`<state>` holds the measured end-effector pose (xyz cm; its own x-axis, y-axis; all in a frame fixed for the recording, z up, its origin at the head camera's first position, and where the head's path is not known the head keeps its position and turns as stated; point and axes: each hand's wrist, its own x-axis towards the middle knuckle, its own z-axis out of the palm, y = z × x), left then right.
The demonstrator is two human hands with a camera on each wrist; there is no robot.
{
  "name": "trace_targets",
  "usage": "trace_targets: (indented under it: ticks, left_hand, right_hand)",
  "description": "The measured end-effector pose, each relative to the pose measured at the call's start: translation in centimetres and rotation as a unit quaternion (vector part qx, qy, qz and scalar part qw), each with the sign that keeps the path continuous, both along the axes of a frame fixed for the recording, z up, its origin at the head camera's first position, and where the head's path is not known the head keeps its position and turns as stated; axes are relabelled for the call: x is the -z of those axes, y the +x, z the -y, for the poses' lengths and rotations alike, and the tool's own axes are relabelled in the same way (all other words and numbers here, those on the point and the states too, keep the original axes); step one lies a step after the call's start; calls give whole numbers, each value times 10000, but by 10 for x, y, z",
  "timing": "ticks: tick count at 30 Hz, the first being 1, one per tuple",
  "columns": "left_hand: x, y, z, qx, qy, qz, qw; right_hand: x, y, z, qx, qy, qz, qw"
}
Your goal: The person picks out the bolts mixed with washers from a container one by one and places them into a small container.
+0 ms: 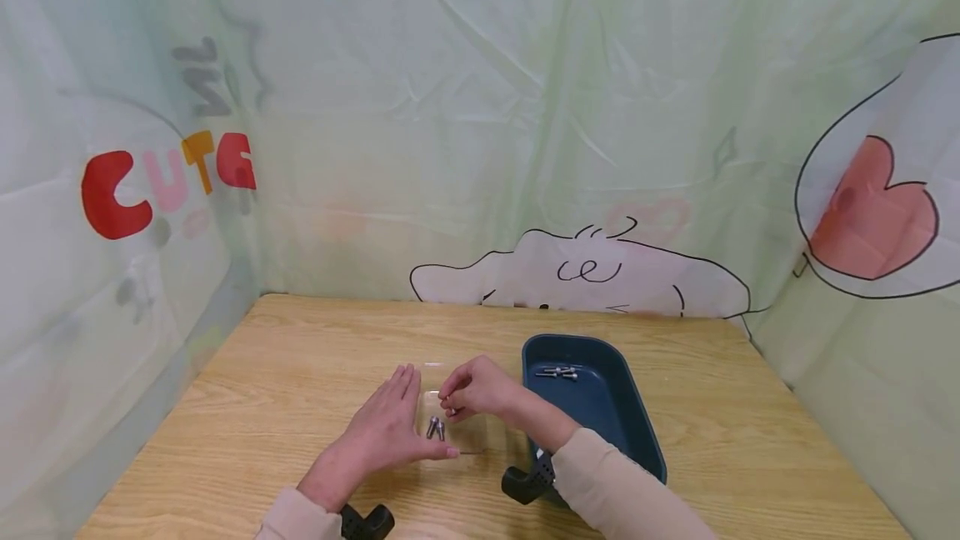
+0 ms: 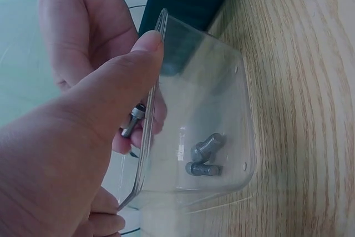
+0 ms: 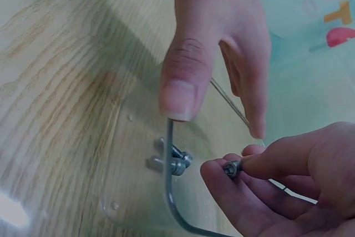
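Note:
A clear plastic box [image 2: 216, 76] stands on the table, with two metal socket-head bolts [image 2: 205, 156] lying on its bottom. My left hand [image 1: 384, 423] holds the box by its rim, the thumb on the near edge and the fingers along the left side. Over the box's opening, my right hand [image 1: 483, 390] pinches another bolt [image 3: 232, 169] between thumb and fingers. That bolt also shows in the left wrist view, beyond the rim.
A dark blue tray [image 1: 647, 415] stands just right of the box, under the right forearm. Several bolts [image 1: 558, 373] lie at its far end. A printed curtain [image 1: 360, 148] borders the wooden table [image 1: 315, 340] at the back and sides.

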<state>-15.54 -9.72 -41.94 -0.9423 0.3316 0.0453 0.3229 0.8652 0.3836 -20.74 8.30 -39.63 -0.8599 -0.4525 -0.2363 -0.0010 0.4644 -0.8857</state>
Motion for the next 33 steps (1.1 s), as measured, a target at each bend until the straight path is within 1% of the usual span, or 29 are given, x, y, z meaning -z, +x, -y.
trace_targets:
  ticks: [4,8,16,27,33]
  left_hand:
    - [-1,0,-1,-1,-37,100,9999]
    - [0,0,-1,9,-24,214,9998]
    - [0,-1,-1,-7,18,239,9997]
    - [-4,0,-3,40,-11,150,9999]
    - [-2,0,-1,-7,153,277,9995]
  right_hand:
    - [-1,4,2,-108,205,-109,9997]
    - [0,6,3,-184,298,-166,9993]
    - [2,5,2,-255,375,-238,9987]
    - [-4,5,-2,-157,121,-20,9998]
    - [-5,3,-12,-183,-212,173,9995]
